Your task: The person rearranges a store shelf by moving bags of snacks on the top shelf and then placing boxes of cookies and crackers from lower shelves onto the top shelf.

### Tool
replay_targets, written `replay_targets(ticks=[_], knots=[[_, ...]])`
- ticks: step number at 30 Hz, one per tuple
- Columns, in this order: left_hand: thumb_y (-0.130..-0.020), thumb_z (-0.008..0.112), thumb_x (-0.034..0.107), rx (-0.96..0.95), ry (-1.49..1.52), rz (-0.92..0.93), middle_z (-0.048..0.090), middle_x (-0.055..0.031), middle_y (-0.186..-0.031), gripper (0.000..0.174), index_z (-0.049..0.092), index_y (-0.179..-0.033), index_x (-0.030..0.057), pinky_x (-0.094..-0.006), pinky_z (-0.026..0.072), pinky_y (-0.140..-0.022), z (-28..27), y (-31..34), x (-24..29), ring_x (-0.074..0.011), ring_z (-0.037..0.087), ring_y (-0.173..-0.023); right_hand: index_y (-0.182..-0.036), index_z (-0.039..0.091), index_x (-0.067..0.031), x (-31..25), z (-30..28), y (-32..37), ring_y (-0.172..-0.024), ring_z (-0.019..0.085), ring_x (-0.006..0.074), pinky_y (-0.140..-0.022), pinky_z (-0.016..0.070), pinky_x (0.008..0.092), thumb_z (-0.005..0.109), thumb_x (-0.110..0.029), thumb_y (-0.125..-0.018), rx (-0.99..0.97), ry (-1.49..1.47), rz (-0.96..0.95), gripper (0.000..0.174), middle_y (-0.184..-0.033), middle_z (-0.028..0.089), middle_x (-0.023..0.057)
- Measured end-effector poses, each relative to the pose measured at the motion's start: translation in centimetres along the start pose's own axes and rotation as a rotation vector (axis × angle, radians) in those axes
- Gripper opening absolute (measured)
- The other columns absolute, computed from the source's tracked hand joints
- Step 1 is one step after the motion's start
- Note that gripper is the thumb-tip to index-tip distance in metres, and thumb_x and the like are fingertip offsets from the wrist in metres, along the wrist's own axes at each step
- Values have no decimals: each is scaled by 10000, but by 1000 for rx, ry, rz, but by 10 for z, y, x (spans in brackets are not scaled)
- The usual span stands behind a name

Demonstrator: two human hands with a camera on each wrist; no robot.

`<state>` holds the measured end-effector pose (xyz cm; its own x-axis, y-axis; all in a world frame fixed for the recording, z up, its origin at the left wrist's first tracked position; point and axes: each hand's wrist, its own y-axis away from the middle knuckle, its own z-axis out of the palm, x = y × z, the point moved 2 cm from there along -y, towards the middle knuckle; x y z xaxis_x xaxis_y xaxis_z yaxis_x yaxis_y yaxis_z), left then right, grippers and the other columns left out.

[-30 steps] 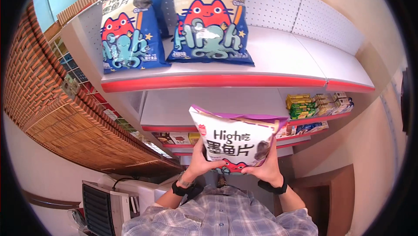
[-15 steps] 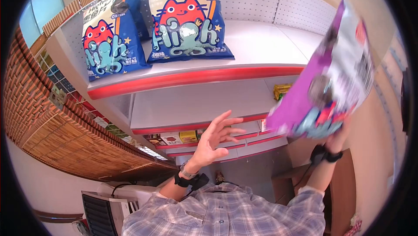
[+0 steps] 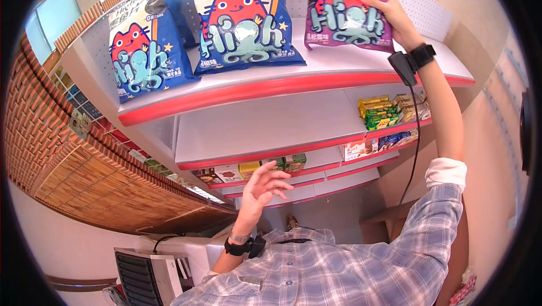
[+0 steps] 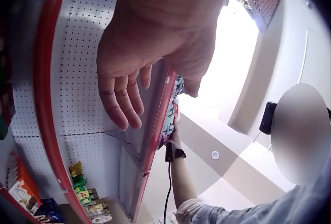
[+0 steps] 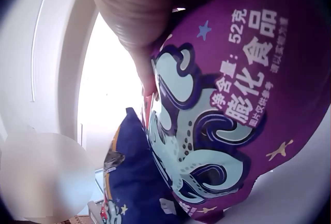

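A purple snack bag (image 3: 344,15) stands upright on the top shelf (image 3: 282,88), to the right of two blue snack bags (image 3: 243,20) of the same brand. My right hand (image 3: 390,16) is raised high and grips the purple bag at its right edge, thumb on the front. The right wrist view shows the purple bag (image 5: 243,105) close up under my fingers (image 5: 139,22), with a blue bag (image 5: 129,182) beside it. My left hand (image 3: 265,184) hovers with spread fingers in front of the lower shelves and holds nothing. In the left wrist view it (image 4: 139,79) is open.
Small snack boxes (image 3: 389,114) fill the right end of the second shelf, and more boxes (image 3: 248,170) line the lower ones. A bamboo blind (image 3: 84,165) hangs at the left, and a white appliance (image 3: 147,266) stands below it. A wooden stand (image 3: 389,221) sits at the lower right.
Both hands held the purple bag low at my chest. The right hand alone swung it up to the right and set it on the top shelf. The left hand let go.
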<state>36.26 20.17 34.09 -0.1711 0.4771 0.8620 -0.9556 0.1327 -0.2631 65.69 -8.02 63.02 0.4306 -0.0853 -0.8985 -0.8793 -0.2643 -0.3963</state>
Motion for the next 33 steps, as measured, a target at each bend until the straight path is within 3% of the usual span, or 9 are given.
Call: replay_targets(ticks=[6, 14, 19, 21, 24, 25, 28, 30, 33], knots=[[-893, 707, 476, 62, -16, 1, 599, -227, -1237, 825, 344, -1483, 27, -384, 578, -777, -6, 10, 2, -319, 674, -1015, -1103, 666, 23, 11, 1, -64, -807, 726, 158, -727, 602, 295, 814, -295, -826, -22, -3, -1, 447, -1001, 734, 122], [-913, 684, 469, 93, -5, 2, 606, -220, -1229, 793, 348, -1477, 23, -391, 577, -783, -8, 21, -5, -318, 672, -1020, -1126, 679, -81, 53, -4, -100, -895, 575, 177, -783, 442, 370, 814, -407, -803, -73, 258, 209, 479, -1037, 644, 36], [-922, 674, 459, 110, -23, -20, 600, -219, -1238, 776, 350, -1474, 21, -390, 576, -785, -9, 20, -8, -319, 670, -1022, -1267, 607, -88, 59, -3, -103, -1014, 569, 227, -853, 445, 488, 752, -496, -834, -83, 353, 188, 612, -1183, 616, 96], [-936, 661, 438, 111, -16, -34, 599, -222, -1237, 744, 359, -1467, 11, -387, 573, -783, -9, 18, -10, -316, 668, -1027, -1322, 576, -82, 47, 1, -84, -1077, 564, 261, -932, 417, 584, 709, -576, -837, -23, 537, 162, 705, -1298, 579, 123], [-957, 639, 405, 116, -44, -60, 598, -224, -1235, 699, 369, -1457, -1, -384, 572, -781, -14, 16, -15, -314, 664, -1032, -1395, 506, -14, 64, -44, -65, -1208, 552, 284, -1001, 447, 472, 662, -403, -926, -221, 468, -111, 629, -1360, 558, 140], [-982, 607, 361, 120, -44, -57, 602, -223, -1230, 619, 401, -1433, -10, -381, 571, -781, -15, 16, -15, -309, 663, -1032, -1437, 395, 79, -3, 11, -2, -1149, 588, 233, -908, 518, 342, 676, -311, -932, 56, 408, 82, 697, -1311, 567, 214], [-993, 592, 338, 114, -55, -101, 607, -221, -1222, 567, 430, -1410, -11, -379, 571, -779, -24, 16, -22, -304, 663, -1029, -1434, 405, 68, -17, 2, 71, -1204, 563, 254, -924, 508, 364, 672, -361, -934, 122, 416, -132, 710, -1377, 529, 221], [-1000, 581, 313, 90, -42, -142, 615, -209, -1216, 508, 470, -1375, -11, -369, 565, -784, -23, 12, -25, -294, 665, -1030, -1416, 475, 16, -18, 0, 133, -1280, 530, 275, -1029, 451, 388, 606, -254, -972, 157, 430, -363, 536, -1395, 545, 145], [-1004, 570, 288, -14, -59, -211, 619, -195, -1217, 470, 490, -1357, -12, -357, 555, -787, -21, -6, -34, -284, 665, -1031, -1358, 500, 45, -5, 1, 227, -1254, 545, 245, -971, 485, 333, 621, -99, -935, 334, 400, -374, 463, -1377, 547, 172]])
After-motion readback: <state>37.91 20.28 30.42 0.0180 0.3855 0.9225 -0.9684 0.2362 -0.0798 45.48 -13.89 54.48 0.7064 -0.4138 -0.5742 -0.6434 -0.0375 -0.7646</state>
